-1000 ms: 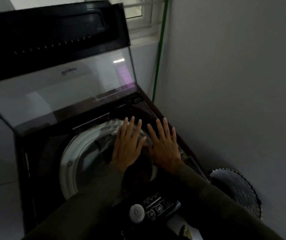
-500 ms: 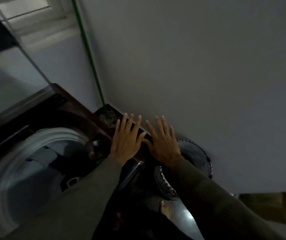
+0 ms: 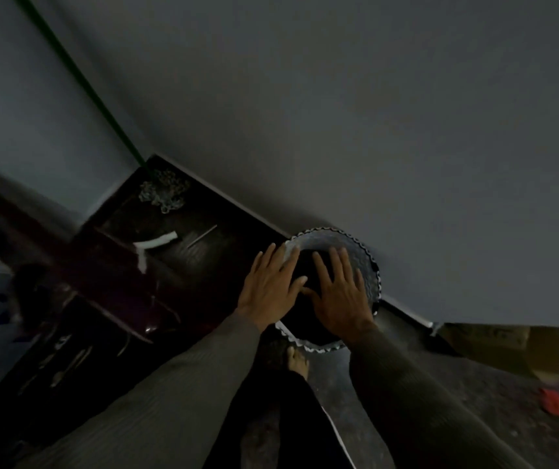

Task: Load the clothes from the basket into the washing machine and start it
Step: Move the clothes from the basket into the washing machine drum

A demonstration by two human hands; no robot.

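Basket (image 3: pixel 371 269): stands on the floor (image 3: pixel 349 387) against the wall (image 3: pixel 372 130), just beside the washing machine (image 3: pixel 68 333), scalloped rim upward. Interior dark (contents cannot be told). Left hand (image 3: pixel 271 286) and right hand (image 3: pixel 339 292) are side by side over the mouth, palms down, fingers straight and spread, holding nothing, thumbs close together. Judgement: both hands are poised wide to reach in and gather a bundle of clothes at once. The basket's place by the machine should keep the carry short.
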